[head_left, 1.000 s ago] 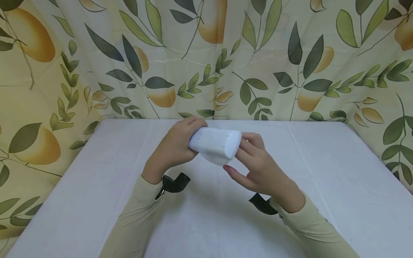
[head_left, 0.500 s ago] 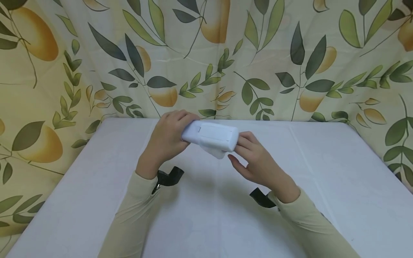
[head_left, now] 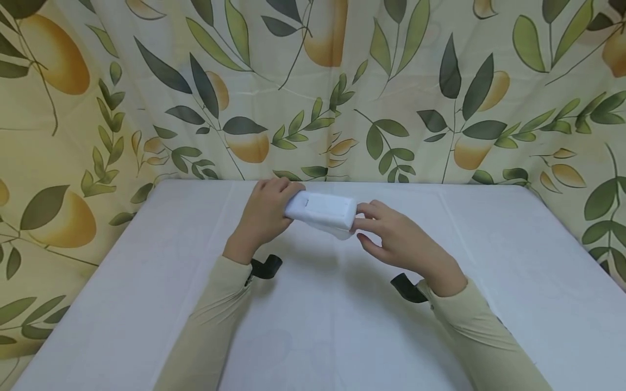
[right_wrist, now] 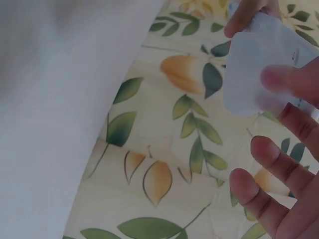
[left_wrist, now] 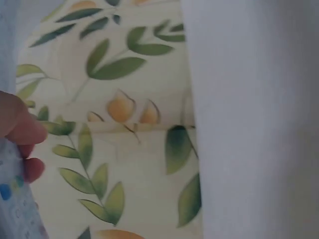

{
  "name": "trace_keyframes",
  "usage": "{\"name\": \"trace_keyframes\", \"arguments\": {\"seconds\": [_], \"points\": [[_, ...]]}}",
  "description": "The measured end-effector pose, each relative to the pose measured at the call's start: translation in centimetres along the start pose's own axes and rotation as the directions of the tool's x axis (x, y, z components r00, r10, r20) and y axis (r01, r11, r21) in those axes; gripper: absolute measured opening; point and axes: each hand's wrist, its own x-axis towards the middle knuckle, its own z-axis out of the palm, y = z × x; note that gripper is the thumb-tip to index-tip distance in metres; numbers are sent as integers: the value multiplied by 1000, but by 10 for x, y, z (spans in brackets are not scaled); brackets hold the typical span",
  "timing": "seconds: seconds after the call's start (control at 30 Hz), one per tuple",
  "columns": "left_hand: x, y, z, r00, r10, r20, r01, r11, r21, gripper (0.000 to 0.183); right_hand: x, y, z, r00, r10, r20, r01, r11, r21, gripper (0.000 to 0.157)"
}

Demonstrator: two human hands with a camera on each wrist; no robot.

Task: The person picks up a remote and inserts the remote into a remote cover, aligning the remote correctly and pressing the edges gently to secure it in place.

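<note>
In the head view, a white rounded pack point(head_left: 323, 209) is held above the table, with a rectangular outlined panel on its upper face. A thin pale flap point(right_wrist: 244, 74) projects from it in the right wrist view. My left hand point(head_left: 264, 212) grips the pack's left end from above. Beside those fingers, the left wrist view catches a light-blue printed side point(left_wrist: 17, 199) with coloured dots. My right hand point(head_left: 398, 236) is at the opposite end, fingertips right at the edge, thumb apart from it. The right wrist view has its fingers spread, one blurred fingertip overlapping the flap.
A white-covered table point(head_left: 303, 326) extends under both arms. Behind it hangs a curtain point(head_left: 313, 119) patterned with leaves and orange fruit. Black straps point(head_left: 408, 288) stick out from both wrists, beside the pale sleeves.
The pack has turned so its panelled face shows more plainly, and less of the flap hangs below it. My right fingers have spread apart at its end. Both hands shifted slightly.
</note>
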Motion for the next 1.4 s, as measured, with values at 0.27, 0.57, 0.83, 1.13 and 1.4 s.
{"name": "trace_keyframes", "arguments": {"seconds": [0.27, 0.57, 0.83, 1.13, 1.4], "points": [[0, 1, 11, 997, 34, -70, -26, 994, 108, 44, -1, 8, -2, 1000, -20, -1, 20, 992, -125, 25], [1, 4, 14, 998, 52, -44, -48, 996, 73, 43, -1, 17, -5, 995, -72, -65, 54, 967, -248, 36], [3, 5, 19, 999, 46, 5, -46, 997, 55, 42, -2, 17, -9, 990, -96, -103, 58, 944, -324, 33], [2, 9, 20, 996, -10, 90, 7, 1000, 28, 45, 0, 2, -10, 982, -150, -118, 110, 949, -294, 23], [-1, 9, 31, 985, -70, 157, 60, 996, 67, 49, 3, -13, -5, 1000, -11, 12, 12, 997, -71, 19]]}}
